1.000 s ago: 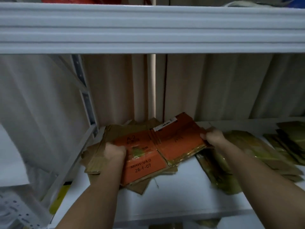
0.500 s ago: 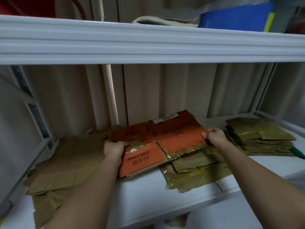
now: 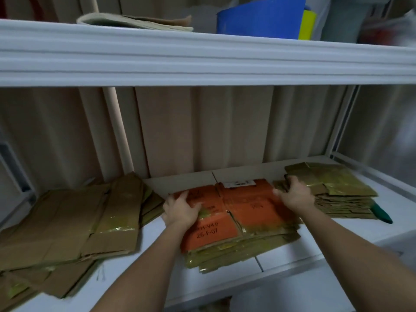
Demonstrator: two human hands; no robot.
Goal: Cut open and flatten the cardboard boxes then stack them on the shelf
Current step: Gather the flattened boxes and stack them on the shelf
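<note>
Three cardboard stacks on the shelf (image 3: 281,261); both hands' grip holds one orange flattened box (image 3: 245,208) atop the middle stack (image 3: 236,251).

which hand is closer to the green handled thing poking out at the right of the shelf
Right. The right hand grips the orange cardboard's right edge, nearer the green handle; the left hand holds its far left side.
</note>
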